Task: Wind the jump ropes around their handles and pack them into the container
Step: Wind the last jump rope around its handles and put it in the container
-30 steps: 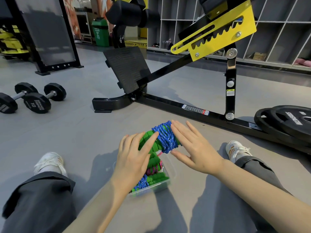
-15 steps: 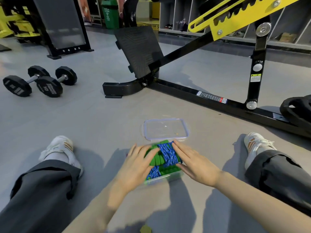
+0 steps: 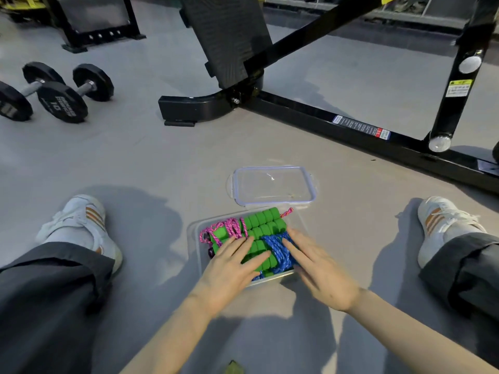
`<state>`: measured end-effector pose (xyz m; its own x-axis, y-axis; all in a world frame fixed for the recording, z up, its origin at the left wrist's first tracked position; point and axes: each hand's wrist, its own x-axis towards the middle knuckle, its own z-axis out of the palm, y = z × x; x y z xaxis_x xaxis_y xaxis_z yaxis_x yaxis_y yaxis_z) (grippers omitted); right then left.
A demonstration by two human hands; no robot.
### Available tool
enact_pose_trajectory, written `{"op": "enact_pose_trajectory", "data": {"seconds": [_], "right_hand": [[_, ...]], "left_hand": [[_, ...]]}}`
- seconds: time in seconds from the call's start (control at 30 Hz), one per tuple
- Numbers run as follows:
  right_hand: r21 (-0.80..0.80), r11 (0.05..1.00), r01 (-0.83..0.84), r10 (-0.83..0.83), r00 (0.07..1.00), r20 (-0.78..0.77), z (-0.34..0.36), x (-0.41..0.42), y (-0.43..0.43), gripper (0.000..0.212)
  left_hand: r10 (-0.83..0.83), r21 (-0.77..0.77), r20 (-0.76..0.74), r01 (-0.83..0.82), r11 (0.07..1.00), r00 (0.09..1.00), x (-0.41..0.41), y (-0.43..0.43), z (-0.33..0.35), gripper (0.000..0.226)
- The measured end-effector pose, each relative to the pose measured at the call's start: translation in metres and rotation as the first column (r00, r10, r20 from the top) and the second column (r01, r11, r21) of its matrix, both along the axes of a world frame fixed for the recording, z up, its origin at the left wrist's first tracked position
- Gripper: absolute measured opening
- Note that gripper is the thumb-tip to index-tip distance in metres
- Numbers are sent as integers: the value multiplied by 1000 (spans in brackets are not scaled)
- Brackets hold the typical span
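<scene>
Grey gym floor, smooth. Clear rectangular plastic container, near centre, holds ribbed green foam handles wound with braided blue rope and pink rope. Left hand and right hand lie flat on the bundles, fingers straight. Clear lid sits just beyond. Black dumbbell, far left, marked "10".

Left hand, right hand palm-down (fingers seemingly straight).
</scene>
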<state>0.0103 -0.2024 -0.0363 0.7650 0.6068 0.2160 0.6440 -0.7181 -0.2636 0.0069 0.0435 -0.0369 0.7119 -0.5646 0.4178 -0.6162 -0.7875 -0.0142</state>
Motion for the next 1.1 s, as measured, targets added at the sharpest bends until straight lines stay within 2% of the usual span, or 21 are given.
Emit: {"op": "enact_pose_trajectory", "data": {"seconds": [0.07,0.17,0.27,0.37,0.5,0.6,0.7,0.83,0.97,1.1], "right_hand": [[44,999,17,-16,1000,-22,-8,-8,6,63],[78,995,56,-52,997,-50,-14,-18,12,66],[11,999,50,-49,998,-41,-12,-20,13,78],[-39,997,66,-65,997,40,-13,-16,15,85],[-27,991,134,-127,977,173,-12,-14,27,94],[-20,989,146,-135,953,270,-15,-15,30,87],[-2,983,182,-174,947,271,-17,-18,30,82],[-7,985,175,-166,947,274,-15,-40,25,51],[43,975,218,-222,952,212,-19,-59,25,56],[-33,978,208,-201,969,143,-15,-63,24,64]], "left_hand": [[34,34,8,-35,999,999,-3,-1,-4,45],[93,65,-49,-90,994,994,-8,-4,-6,55],[162,72,-148,-152,986,976,-17,-4,-6,62],[177,163,-192,-147,976,965,-23,-3,-9,78],[220,194,-250,-174,965,943,-20,-6,-8,69],[226,224,-276,-166,960,934,-21,-7,-7,66],[216,219,-277,-157,963,936,-26,-7,-5,62],[196,252,-266,-128,959,944,-46,-8,-10,60],[208,165,-344,-159,973,916,-58,-12,-3,68],[373,29,-385,-392,919,844,-46,-22,8,74]]}}
